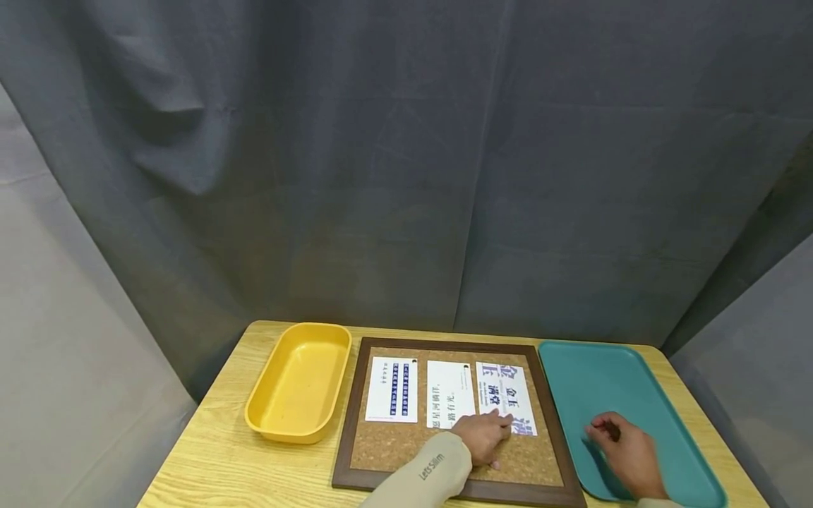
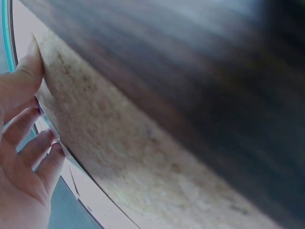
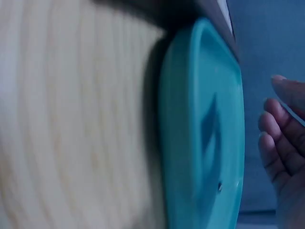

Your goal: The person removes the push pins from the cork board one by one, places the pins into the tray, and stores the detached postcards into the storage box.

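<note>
Across the whole 12 o'clock side hangs a dark grey curtain (image 1: 381,176), its folds deepest toward 10 o'clock. At 6 o'clock, below it, stands a pale wood-grained tabletop (image 1: 203,444). On its middle lies a corkboard (image 1: 394,448) with a dark brown frame (image 1: 457,346). Just beside the board, at 3 o'clock, sits a long teal tray (image 1: 571,381); at 9 o'clock, a little apart from the frame, is a smaller, deeper yellow tray (image 1: 305,384). A cream sleeve (image 1: 432,473) with dark lettering reaches over the board from 7 o'clock.

Of the hands, the left hand (image 1: 480,436) lies low on the board, at about 4 o'clock from its centre, index finger stretched out and touching a card; it grips nothing that can be made out. The right hand (image 1: 629,451) is above the tray's 6 o'clock part, fingers loosely bent, thumb a little apart from them, with nothing visible between.

Three cards lie in a row on the cork: the blue-printed card (image 1: 392,389) at 10 o'clock, the green-lettered card (image 1: 449,388) at 12, and the purple-printed card (image 1: 506,391), the one touched, at 2. Smallest is a dark speck (image 3: 219,187) inside the teal tray, seen from the right wrist, too tiny to identify.
</note>
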{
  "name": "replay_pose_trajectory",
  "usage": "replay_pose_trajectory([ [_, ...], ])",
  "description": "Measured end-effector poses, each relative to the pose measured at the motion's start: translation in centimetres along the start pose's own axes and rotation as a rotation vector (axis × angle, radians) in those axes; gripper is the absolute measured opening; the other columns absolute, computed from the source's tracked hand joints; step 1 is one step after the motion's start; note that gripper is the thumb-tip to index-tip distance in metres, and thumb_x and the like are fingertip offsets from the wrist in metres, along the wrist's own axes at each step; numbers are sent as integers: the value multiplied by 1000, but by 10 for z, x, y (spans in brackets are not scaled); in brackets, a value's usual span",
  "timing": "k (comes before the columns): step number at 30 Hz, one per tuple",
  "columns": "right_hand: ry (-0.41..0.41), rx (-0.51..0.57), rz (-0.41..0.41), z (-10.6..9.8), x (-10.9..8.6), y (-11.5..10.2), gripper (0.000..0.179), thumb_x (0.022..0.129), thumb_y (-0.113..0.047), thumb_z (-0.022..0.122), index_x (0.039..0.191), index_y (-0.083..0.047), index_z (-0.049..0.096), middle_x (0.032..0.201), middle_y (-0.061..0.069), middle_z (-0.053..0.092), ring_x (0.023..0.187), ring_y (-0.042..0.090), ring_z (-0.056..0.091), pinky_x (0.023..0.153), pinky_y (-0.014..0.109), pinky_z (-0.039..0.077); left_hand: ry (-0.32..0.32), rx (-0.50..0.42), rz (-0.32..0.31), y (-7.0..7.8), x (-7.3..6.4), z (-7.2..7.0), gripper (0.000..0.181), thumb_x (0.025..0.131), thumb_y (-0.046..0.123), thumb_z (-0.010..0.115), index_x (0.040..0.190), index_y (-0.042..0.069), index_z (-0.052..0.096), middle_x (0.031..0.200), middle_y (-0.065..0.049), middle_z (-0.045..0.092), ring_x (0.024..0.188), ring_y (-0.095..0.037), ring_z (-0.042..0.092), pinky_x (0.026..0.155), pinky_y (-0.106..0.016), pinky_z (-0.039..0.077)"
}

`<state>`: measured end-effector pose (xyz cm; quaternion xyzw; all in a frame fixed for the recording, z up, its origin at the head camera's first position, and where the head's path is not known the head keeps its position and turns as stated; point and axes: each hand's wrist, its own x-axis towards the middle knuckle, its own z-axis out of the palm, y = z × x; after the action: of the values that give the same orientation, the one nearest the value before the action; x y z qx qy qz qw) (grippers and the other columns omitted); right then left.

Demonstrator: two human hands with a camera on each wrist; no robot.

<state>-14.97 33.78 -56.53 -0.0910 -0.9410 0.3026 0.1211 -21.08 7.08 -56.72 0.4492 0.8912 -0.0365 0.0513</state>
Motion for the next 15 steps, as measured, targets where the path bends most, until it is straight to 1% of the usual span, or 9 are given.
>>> replay_pose_trajectory([
  [3, -2, 24, -68, 3, 0, -12, 12, 85, -13, 73, 92, -4, 67, 77, 0, 64, 64, 5, 55, 54, 25, 46, -2, -3, -1, 0, 1, 0, 61, 73, 50, 74, 129, 28, 59, 150, 15, 38, 134, -10, 41, 92, -21, 48],
  [6, -13, 39, -127, 7, 1, -23, 13, 84, -11, 74, 93, -4, 67, 81, 0, 66, 68, 7, 58, 59, 26, 49, 1, -5, 0, 0, 1, 0, 61, 73, 51, 74, 128, 28, 59, 150, 15, 38, 134, -10, 40, 91, -22, 48],
  [8, -37, 46, -138, 10, 2, -29, 14, 84, -10, 74, 95, -5, 67, 85, 1, 67, 74, 12, 61, 64, 28, 51, 1, -8, 0, 0, 1, 0, 61, 74, 51, 74, 128, 28, 59, 150, 15, 38, 134, -11, 40, 92, -22, 48],
  [12, -130, 76, -133, 16, 2, -40, 20, 85, -14, 73, 102, -4, 66, 95, 6, 68, 87, 25, 64, 72, 36, 54, -4, -3, -5, 0, 0, -1, 61, 74, 51, 74, 129, 29, 59, 150, 15, 38, 134, -10, 40, 91, -22, 48],
  [15, -182, 100, -135, 20, 1, -46, 24, 85, -12, 72, 106, -4, 65, 101, 8, 68, 93, 29, 64, 76, 40, 54, -6, 3, -13, 1, -1, -2, 61, 73, 51, 74, 129, 29, 59, 150, 16, 38, 134, -9, 41, 91, -22, 49],
])
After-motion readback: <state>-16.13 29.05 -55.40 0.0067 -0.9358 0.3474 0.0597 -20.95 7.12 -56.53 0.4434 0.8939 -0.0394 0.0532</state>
